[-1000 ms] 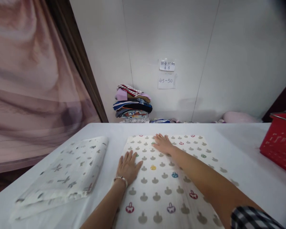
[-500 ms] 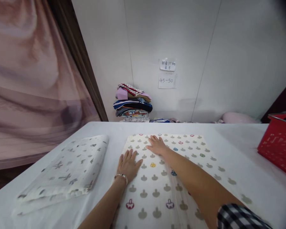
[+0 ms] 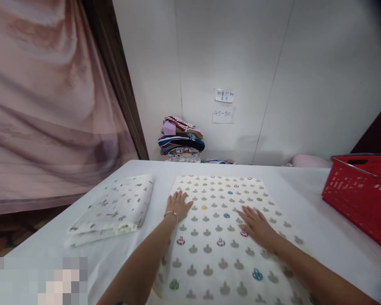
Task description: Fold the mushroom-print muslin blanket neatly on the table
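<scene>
A white cloth (image 3: 209, 220) printed with grey and coloured mushroom-like shapes lies spread over the middle of the table. My left hand (image 3: 178, 205) rests flat on its left edge, fingers apart, with a bracelet at the wrist. On the right part of the same cloth lies my right hand (image 3: 257, 226), palm down and fingers spread, slightly blurred. Left of my left hand sits a folded white cloth (image 3: 114, 205) with small dark prints. Neither hand grasps anything. The cloth's near end runs out of view.
A red plastic basket (image 3: 362, 190) with a metal handle stands at the table's right. Behind the white table (image 3: 292, 171) is a stack of folded clothes (image 3: 181, 140) by the wall. A pink curtain (image 3: 51, 106) hangs at left. A pixelated patch covers the lower left corner.
My right hand has moved from the cloth's far left part toward me and to the right across it. My left hand stays at the left edge. The view has shifted slightly.
</scene>
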Demonstrator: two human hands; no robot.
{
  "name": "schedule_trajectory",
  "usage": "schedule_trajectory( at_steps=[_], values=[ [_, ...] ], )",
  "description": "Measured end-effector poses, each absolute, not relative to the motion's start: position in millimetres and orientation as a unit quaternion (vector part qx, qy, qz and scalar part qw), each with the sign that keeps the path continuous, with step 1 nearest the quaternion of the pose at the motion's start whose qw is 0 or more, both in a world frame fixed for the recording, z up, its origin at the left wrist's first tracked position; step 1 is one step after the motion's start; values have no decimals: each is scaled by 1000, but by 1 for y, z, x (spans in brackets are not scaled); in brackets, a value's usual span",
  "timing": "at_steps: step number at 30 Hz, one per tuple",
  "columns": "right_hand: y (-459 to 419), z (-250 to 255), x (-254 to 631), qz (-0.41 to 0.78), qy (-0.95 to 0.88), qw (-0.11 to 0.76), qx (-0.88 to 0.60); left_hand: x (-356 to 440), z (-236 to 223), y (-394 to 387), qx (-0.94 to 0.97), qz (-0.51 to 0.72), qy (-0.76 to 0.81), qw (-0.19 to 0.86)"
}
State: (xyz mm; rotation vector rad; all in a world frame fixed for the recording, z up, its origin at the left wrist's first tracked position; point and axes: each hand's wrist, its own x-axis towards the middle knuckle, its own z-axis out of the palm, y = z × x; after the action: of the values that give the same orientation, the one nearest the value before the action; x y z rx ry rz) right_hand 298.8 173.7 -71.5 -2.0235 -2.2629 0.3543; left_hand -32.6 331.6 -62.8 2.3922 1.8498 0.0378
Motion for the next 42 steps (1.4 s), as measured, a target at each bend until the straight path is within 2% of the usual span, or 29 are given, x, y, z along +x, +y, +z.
schedule_trajectory(
  at_steps=[4,8,13,17,20,24,26,34,42],
  values=[
    [88,-80,343,93,-701,38,-706,-37,-47,319,793,-46,598,106],
    [28,-79,365,88,-672,44,-734,-55,-42,270,825,-48,551,114],
    [3,-74,365,97,-640,65,-759,-96,-56,196,828,-13,551,101],
    [6,-69,362,111,-640,103,-754,-115,-63,169,814,51,573,85],
    [4,-67,368,147,-621,178,-749,-122,-64,162,796,81,594,84],
    [-18,-68,389,143,-526,369,-753,-127,-67,146,780,110,612,74],
    [-37,-71,399,141,-481,413,-760,-123,-68,132,786,134,601,50],
    [-84,-76,398,133,-448,440,-767,-62,-78,89,900,211,381,-26],
    [-88,-75,387,45,-600,346,-720,-54,-78,89,905,216,367,9]
  ],
)
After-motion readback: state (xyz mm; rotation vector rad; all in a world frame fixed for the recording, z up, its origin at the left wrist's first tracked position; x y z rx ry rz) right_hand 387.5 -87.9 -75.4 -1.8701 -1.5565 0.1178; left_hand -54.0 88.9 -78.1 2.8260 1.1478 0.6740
